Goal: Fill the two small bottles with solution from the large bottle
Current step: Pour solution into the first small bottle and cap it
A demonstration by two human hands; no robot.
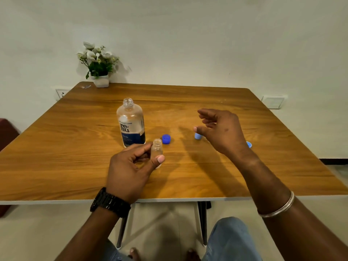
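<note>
The large clear bottle [130, 123] with a blue and white label stands uncapped on the wooden table [75, 147]. My left hand [130, 166] grips a small clear bottle [157, 149], upright and open at the top, just in front of the large one. A dark blue cap [166, 139] lies to the right of the large bottle. My right hand [220, 130] hovers with fingers spread, holding nothing, just above a light blue cap [197, 136]. Another light blue piece [249, 144] peeks out behind my right wrist. I cannot see a second small bottle.
A white pot of artificial flowers [100, 72] stands at the table's far left corner against the wall. Wall sockets [61, 94] sit beside the table on the left and right. My knees and feet show below the table's near edge.
</note>
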